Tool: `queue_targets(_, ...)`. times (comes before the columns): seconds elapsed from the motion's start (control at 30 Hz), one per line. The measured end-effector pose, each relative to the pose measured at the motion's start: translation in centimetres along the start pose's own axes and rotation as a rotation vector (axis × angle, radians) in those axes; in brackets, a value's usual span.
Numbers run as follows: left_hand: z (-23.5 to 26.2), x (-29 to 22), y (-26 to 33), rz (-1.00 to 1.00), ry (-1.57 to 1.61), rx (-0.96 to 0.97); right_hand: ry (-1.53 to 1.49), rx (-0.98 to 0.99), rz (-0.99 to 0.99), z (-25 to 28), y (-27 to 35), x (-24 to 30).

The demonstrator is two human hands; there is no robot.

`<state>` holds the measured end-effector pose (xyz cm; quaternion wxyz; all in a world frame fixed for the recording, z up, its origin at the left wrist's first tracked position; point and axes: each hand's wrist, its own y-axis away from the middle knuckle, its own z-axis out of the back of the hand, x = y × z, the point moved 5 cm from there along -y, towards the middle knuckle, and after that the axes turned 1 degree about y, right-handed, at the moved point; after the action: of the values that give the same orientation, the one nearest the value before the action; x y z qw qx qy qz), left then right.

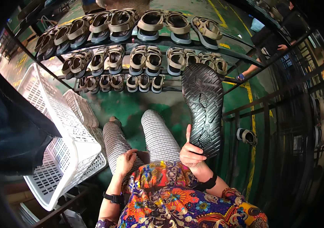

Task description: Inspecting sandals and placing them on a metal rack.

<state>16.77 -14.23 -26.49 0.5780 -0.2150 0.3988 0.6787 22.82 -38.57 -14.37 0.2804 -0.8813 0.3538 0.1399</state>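
My right hand [193,155] grips one end of a black shoe sole [203,110], raised upright to the right of my knees. Its treaded underside, with grooves and textured patches, faces me. Whether an upper is attached behind it is hidden. My thumb lies along the left edge while the fingers wrap the lower end. On my checked trouser leg rests my left hand [125,162], fingers loosely bent and apart, with nothing seen in it. Ahead stands a dark metal rack [162,41] bearing rows of beige strap sandals [150,24] with grey soles.
White perforated plastic baskets [70,152] stand tilted at my left, beside a large black shape [14,129]. Another dark rack [260,106] at the right holds a sandal [247,136]. A person [262,49] is beyond the rack at the upper right. The floor [131,100] is green with yellow lines.
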Motion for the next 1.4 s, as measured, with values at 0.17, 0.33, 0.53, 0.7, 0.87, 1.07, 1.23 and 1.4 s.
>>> queue_targets(0.17,0.2,1.0,0.4,0.095,0.077,-0.001,0.033,-0.007,-0.069,0.9,0.1,-0.1)
queue_targets(0.33,0.5,-0.1,0.6,-0.122,-0.042,-0.089,-0.07,0.135,-0.268,1.2,-0.6,-0.6)
queue_targets(0.53,0.3,0.0,0.1,-0.025,-0.029,0.008,0.064,-0.165,-0.013,0.9,-0.2,0.7)
queue_targets(0.7,1.0,1.1,-1.8,0.084,0.169,0.026,0.285,-0.222,0.124,1.3,1.8,2.8)
queue_targets(0.87,2.0,2.0,-3.6,0.147,0.413,0.006,0.37,-0.191,0.156,1.1,2.6,4.2)
queue_targets(1.07,1.9,2.5,-3.5,0.136,0.224,-0.009,0.486,-0.153,0.241,-1.5,3.7,5.6)
queue_targets(1.23,1.3,2.3,-3.8,0.065,0.104,-0.023,0.553,-0.135,0.319,-3.3,5.1,6.5)
queue_targets(1.4,0.9,1.9,-3.8,0.024,0.034,-0.047,0.576,-0.097,0.337,-4.0,6.0,6.7)
